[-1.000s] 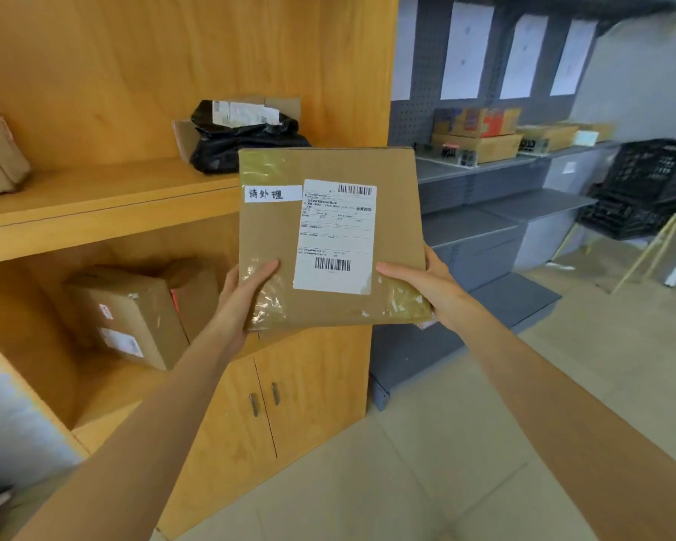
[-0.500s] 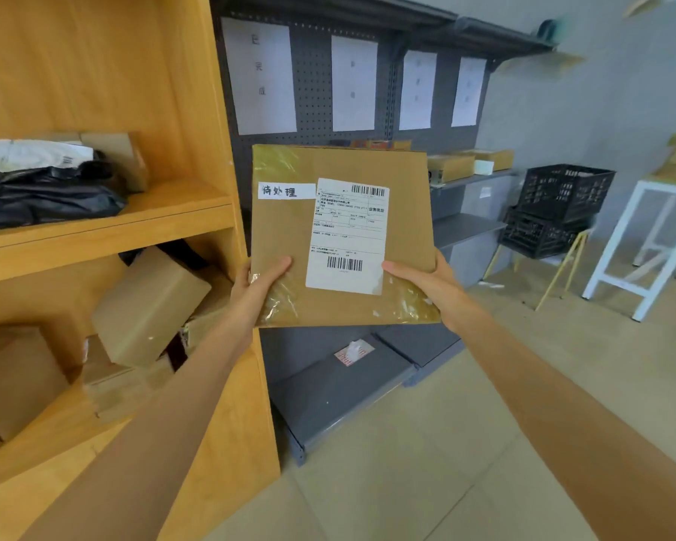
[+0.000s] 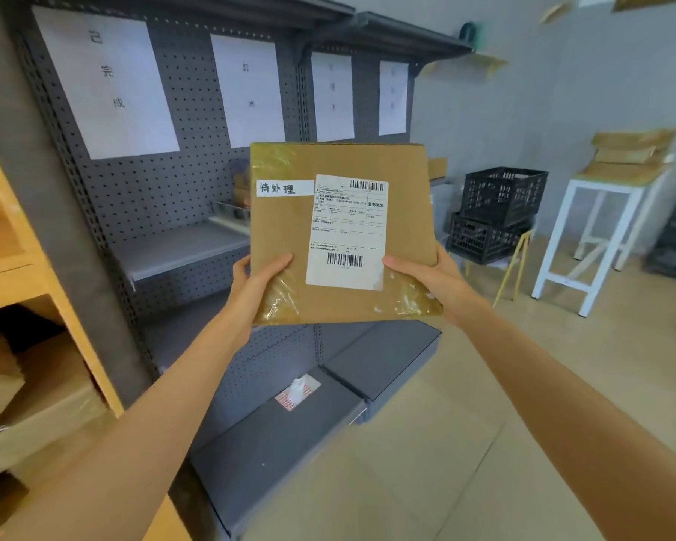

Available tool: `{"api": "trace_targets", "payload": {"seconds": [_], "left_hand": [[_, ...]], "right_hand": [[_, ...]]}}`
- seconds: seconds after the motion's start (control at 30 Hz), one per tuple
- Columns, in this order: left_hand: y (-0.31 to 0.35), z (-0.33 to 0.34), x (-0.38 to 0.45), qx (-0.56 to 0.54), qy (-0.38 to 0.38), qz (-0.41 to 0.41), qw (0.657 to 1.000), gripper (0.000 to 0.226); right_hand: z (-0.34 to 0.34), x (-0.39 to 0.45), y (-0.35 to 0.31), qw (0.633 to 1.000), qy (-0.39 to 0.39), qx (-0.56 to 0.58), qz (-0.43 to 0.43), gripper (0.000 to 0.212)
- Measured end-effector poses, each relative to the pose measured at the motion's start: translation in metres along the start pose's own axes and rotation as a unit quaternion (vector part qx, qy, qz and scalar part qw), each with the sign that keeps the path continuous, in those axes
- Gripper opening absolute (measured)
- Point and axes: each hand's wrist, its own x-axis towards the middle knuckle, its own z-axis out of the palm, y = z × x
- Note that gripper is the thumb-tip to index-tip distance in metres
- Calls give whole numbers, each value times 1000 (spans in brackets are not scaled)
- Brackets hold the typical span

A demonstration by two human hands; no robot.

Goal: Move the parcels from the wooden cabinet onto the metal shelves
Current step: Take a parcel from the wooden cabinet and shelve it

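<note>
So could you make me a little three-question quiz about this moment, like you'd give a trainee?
1. True or false: both hands, left hand and right hand, hold the flat brown parcel.
2. What stands stacked right of the parcel? A) black crates B) red buckets C) blue bins
3. Fill in: the sheets of paper hang on the grey ____ panel of the metal shelves.

Key: 1 true; 2 A, black crates; 3 perforated.

Both hands (image 3: pixel 260 290) (image 3: pixel 436 285) grip parcel (image 3: pixel 340 228) upright, facing metal shelves (image 3: pixel 180 251)
</note>
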Motion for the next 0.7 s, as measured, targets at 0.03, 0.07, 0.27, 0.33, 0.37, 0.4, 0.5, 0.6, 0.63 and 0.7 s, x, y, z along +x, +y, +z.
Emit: {"api": "trace_targets", "payload": {"seconds": [0.03, 0.07, 0.27, 0.33, 0.37, 0.4, 0.5, 0.6, 0.63, 0.7], "left_hand": [[0, 16, 17, -1, -6, 2, 1000, 73], [2, 33, 36, -2, -10, 5, 1000, 72], [18, 138, 142, -9, -36, 10, 999, 72], [22, 173, 172, -11, -45, 10, 999, 71], [23, 189, 187, -10, -47, 9, 999, 70], [24, 205, 199, -8, -51, 8, 999, 70], [24, 251, 236, -3, -62, 14, 998, 77], [20, 296, 277, 0, -63, 14, 998, 83], [19, 312, 289, 0, -59, 19, 998, 82], [14, 346, 314, -2, -49, 30, 998, 81]], "right_hand": [[-11, 19, 1, 1000, 4, 3, -1, 83], [-22, 37, -1, 1000, 10, 4, -3, 82], [-94, 151, -21, 999, 40, -19, -24, 67], [-119, 186, -24, 998, 49, -22, -31, 61], [-131, 202, -24, 998, 50, -20, -33, 61], [-143, 218, -23, 998, 51, -18, -34, 63], [-179, 265, -19, 998, 57, -17, -38, 62], [-216, 319, -11, 998, 47, -13, -38, 63], [-228, 337, -9, 998, 41, -12, -38, 64], [-253, 375, -3, 999, 31, -10, -42, 61]]}}
